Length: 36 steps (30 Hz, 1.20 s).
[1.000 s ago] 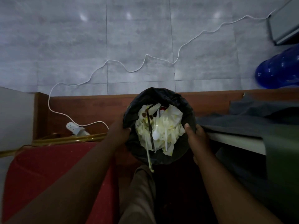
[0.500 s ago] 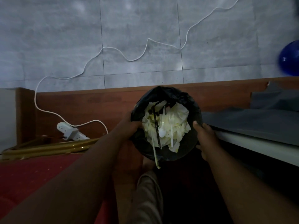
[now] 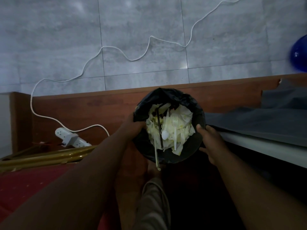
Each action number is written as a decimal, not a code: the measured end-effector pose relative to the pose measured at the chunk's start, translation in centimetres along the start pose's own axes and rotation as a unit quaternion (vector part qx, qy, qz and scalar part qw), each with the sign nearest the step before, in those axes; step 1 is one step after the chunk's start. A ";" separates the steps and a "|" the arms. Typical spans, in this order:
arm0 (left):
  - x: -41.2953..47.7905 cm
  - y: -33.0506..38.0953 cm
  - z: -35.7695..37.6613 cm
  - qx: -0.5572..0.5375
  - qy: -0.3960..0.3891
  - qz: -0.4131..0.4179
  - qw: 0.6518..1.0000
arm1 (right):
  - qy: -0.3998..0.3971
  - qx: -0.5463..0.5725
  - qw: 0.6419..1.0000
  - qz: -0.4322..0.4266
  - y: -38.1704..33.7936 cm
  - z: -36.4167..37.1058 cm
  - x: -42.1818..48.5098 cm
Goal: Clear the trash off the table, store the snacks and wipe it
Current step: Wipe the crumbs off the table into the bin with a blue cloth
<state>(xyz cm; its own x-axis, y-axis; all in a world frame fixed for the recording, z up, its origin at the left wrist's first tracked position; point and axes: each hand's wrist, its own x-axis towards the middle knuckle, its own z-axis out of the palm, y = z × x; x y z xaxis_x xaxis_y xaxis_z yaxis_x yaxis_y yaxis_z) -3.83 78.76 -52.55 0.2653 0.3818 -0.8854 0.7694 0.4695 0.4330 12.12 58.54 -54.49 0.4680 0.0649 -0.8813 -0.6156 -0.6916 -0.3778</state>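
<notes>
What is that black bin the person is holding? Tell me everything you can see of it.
The bin is round and dark, lined with a glossy black bag bunched up at the far rim. Upright, seen from above, it is beside a grey-draped table. Crumpled whitish paper, a white fork, a white spoon and a black straw fill it; a pale strip hangs over the near rim. The left hand grips its left rim, the right hand its right side.
</notes>
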 end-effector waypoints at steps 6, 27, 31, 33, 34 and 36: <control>-0.1 0.4 0.1 0.017 0.005 0.032 0.999 | 0.041 -0.110 0.992 -0.049 -0.8 0.4 -0.6; -37.5 10.0 0.8 0.028 0.044 0.267 0.962 | -0.002 -0.060 0.949 -0.311 -9.5 -10.2 -38.1; -44.9 9.8 3.7 0.027 0.035 0.302 0.952 | -0.007 -0.016 0.929 -0.370 -7.3 -15.7 -47.3; -47.1 9.8 5.8 0.073 0.024 0.322 0.944 | -0.003 0.006 0.923 -0.385 -5.6 -18.6 -50.0; -48.1 9.8 6.9 0.096 0.011 0.333 0.938 | 0.007 0.010 0.924 -0.383 -4.8 -20.0 -50.6; -49.2 10.6 9.2 0.121 -0.003 0.363 0.924 | 0.040 -0.011 0.918 -0.395 -3.4 -22.6 -51.1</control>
<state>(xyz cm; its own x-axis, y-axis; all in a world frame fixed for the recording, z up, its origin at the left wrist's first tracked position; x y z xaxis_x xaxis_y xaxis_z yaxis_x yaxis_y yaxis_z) -3.37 57.66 -5.96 0.7655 0.5214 -0.3771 0.4945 -0.1016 0.8632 4.64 41.27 -1.80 0.8079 0.5002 -0.3115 -0.0524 -0.4655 -0.8835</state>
